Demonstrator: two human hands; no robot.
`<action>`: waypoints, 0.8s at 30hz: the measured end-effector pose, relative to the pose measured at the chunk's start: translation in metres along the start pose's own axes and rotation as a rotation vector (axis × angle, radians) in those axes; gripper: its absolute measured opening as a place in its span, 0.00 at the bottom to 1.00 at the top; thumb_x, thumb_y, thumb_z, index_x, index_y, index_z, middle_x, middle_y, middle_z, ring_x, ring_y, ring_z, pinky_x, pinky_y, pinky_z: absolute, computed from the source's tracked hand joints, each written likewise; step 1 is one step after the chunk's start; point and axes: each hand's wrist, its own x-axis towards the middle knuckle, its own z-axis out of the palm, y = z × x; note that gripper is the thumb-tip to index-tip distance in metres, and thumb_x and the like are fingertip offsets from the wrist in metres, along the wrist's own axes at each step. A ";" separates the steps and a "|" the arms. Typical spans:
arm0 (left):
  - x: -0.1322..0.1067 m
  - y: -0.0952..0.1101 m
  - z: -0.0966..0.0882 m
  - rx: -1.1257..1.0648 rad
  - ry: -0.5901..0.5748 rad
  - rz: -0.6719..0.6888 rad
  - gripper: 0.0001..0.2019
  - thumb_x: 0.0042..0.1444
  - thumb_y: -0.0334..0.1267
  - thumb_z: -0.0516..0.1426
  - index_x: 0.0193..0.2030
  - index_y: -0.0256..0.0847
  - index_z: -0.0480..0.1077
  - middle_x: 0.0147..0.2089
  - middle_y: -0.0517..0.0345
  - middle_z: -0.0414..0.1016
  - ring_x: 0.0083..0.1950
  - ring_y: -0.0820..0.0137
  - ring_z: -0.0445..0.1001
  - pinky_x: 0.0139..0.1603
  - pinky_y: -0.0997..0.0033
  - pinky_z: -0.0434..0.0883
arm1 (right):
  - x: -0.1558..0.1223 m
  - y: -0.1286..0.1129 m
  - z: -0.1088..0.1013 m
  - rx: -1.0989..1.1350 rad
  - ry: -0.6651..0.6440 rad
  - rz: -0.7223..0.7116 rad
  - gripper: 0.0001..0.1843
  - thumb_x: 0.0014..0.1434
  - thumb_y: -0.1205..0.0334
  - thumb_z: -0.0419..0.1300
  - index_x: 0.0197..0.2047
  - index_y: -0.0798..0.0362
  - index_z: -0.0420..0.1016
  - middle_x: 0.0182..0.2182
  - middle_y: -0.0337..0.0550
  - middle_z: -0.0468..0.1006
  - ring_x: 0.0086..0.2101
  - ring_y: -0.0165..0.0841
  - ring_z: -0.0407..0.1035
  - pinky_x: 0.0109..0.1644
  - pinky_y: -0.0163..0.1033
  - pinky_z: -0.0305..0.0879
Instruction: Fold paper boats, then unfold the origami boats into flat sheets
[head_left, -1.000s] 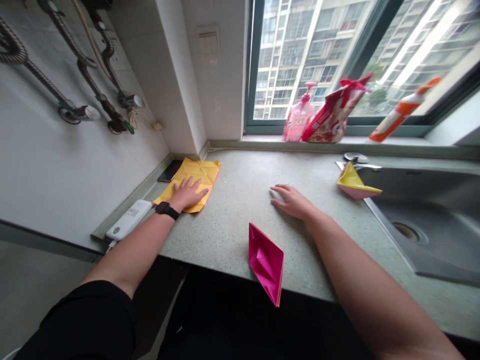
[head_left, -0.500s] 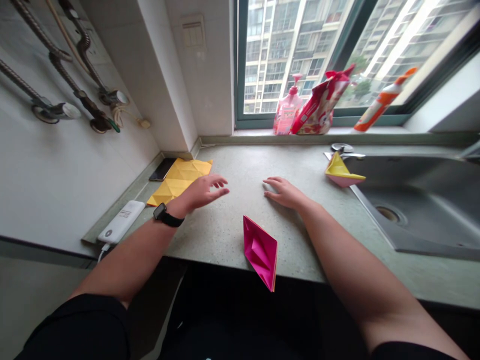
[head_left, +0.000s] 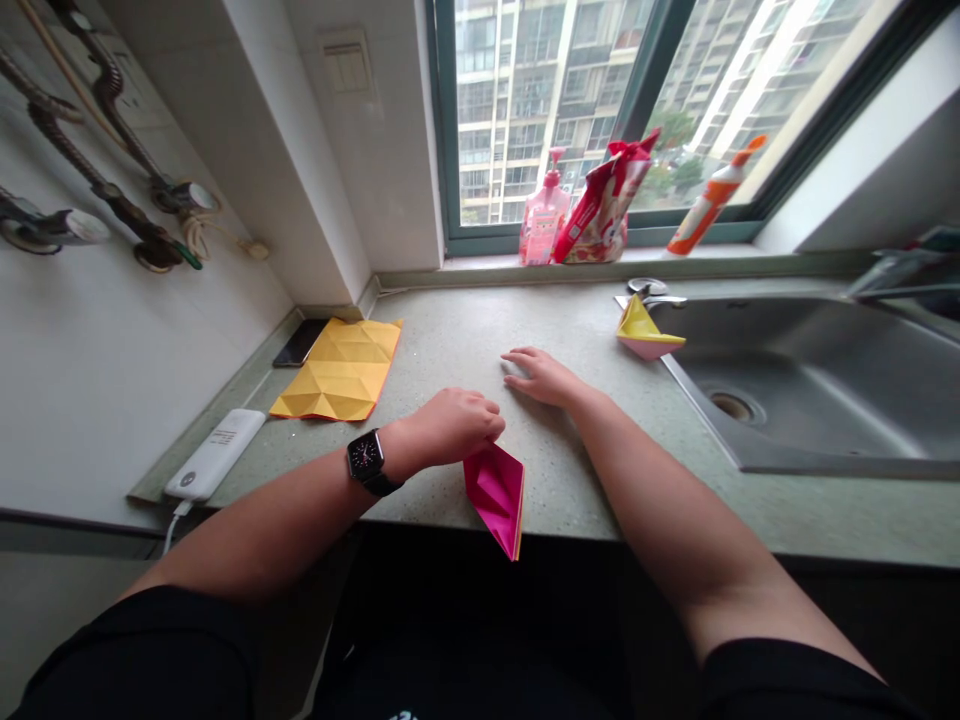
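1. Two hands are at work on the tabletop (head_left: 450, 335), and the left hand (head_left: 450, 428) is the nearer to the pink paper boat (head_left: 495, 495). That hand is directly above the boat's upper end, while the right hand (head_left: 544, 378) lies apart from the boat, up and to the right of it.
2. The boat sits at the tabletop's front edge, just in front of the person, with its lower point appearing to jut past that edge. Its long axis runs from the upper end under the left hand down to that point, tilting slightly to the right and pointing roughly toward the person.
3. The boat is folded from pink paper, with a deep pink inner crease and a thin yellow edge along its right side. It looks crisp and narrow, with no tear visible.
4. The left hand's fingers (head_left: 487, 412) curl down onto the boat's upper end, but whether they pinch it is hidden. The right hand's fingers (head_left: 519, 366) are relaxed and spread, resting on the bare stone and holding nothing.
5. Left of the hands lie a creased yellow paper sheet (head_left: 337, 370), a phone (head_left: 300, 342) and a white power bank (head_left: 215, 454). To the right, a yellow-and-pink paper boat (head_left: 643, 330) stands at the rim of a steel sink (head_left: 802, 400).
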 end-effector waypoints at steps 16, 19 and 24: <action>-0.035 -0.028 -0.021 -0.148 0.048 -0.209 0.04 0.66 0.38 0.66 0.40 0.44 0.84 0.45 0.56 0.83 0.37 0.69 0.78 0.37 0.70 0.67 | -0.001 -0.008 -0.005 -0.025 -0.030 -0.019 0.24 0.69 0.53 0.67 0.66 0.48 0.82 0.66 0.56 0.78 0.67 0.51 0.73 0.75 0.57 0.66; -0.035 -0.024 -0.016 -0.090 0.033 -0.236 0.04 0.65 0.38 0.67 0.38 0.43 0.82 0.43 0.56 0.83 0.37 0.68 0.78 0.35 0.70 0.63 | -0.001 -0.016 -0.009 0.025 -0.009 -0.016 0.22 0.69 0.55 0.66 0.64 0.48 0.83 0.65 0.55 0.80 0.65 0.51 0.74 0.74 0.58 0.67; -0.032 -0.019 -0.017 -0.060 0.066 -0.263 0.08 0.68 0.35 0.62 0.36 0.42 0.80 0.39 0.56 0.82 0.35 0.68 0.76 0.34 0.70 0.61 | -0.002 -0.037 -0.027 0.327 -0.155 -0.084 0.16 0.69 0.49 0.65 0.54 0.45 0.86 0.56 0.47 0.86 0.58 0.46 0.78 0.67 0.53 0.73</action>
